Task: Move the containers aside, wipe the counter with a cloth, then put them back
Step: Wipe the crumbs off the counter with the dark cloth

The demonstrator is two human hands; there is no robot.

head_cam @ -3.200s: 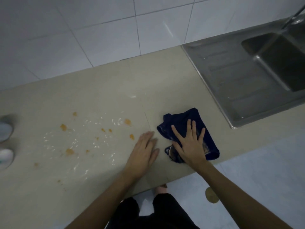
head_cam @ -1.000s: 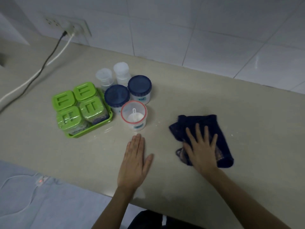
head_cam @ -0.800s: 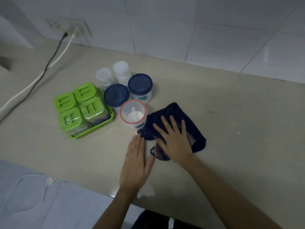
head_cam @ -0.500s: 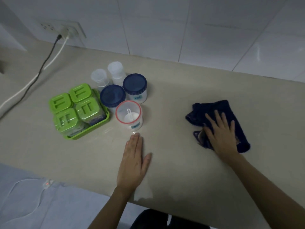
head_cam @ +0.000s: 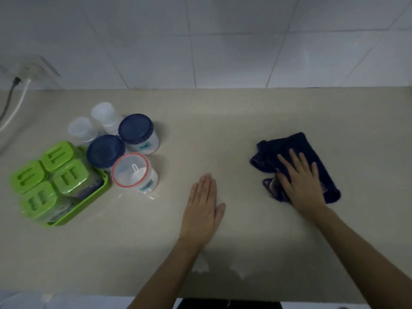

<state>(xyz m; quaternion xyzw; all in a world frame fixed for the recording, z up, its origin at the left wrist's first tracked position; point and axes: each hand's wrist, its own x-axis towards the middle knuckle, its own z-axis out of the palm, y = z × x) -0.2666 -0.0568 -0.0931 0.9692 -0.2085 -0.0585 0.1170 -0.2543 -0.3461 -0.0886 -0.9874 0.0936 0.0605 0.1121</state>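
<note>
Cloth (head_cam: 296, 152) has slid right again under the flat, unclenched right hand (head_cam: 301, 181); left hand (head_cam: 204, 208) rests open; wiping continues.

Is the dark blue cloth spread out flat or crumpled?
Crumpled. The dark blue cloth lies bunched in uneven folds on the counter, and the right hand presses flat on top of it.

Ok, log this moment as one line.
phase: wiping | right hand: flat on cloth | left hand: flat on counter | containers: grouped left
</note>
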